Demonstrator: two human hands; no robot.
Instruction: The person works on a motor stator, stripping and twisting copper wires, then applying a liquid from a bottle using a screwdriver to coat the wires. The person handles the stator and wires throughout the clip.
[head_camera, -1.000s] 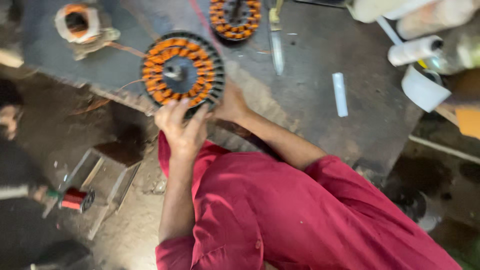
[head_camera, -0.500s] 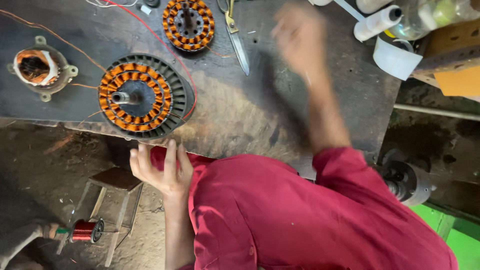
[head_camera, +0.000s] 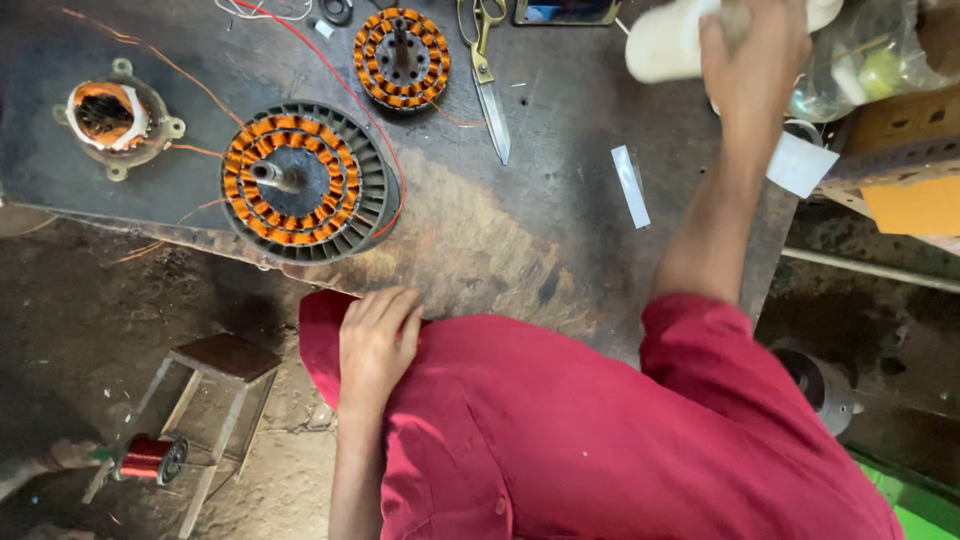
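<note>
My right hand (head_camera: 752, 62) reaches to the table's far right corner and closes over a white roll (head_camera: 665, 42). My left hand (head_camera: 376, 340) lies flat, fingers apart, on the hem of my red shirt (head_camera: 560, 430) at the table's near edge. It holds nothing. The nearest thing to it is a large round stator with orange copper windings (head_camera: 300, 186), lying on the dark table (head_camera: 500, 240) just beyond it. A thin red wire (head_camera: 352, 100) curves past that stator.
A smaller wound stator (head_camera: 401, 56) and scissors (head_camera: 489, 72) lie at the back. A motor housing with coils (head_camera: 115, 115) sits far left. A white strip (head_camera: 631, 186), a clear bag (head_camera: 870, 60) and a yellow box (head_camera: 915, 205) are on the right. A stool (head_camera: 215, 365) and a copper wire spool (head_camera: 150, 457) are on the floor.
My right hand has moved from the large stator across the table to the white roll at the far right. My left hand dropped back to my shirt at the table edge.
</note>
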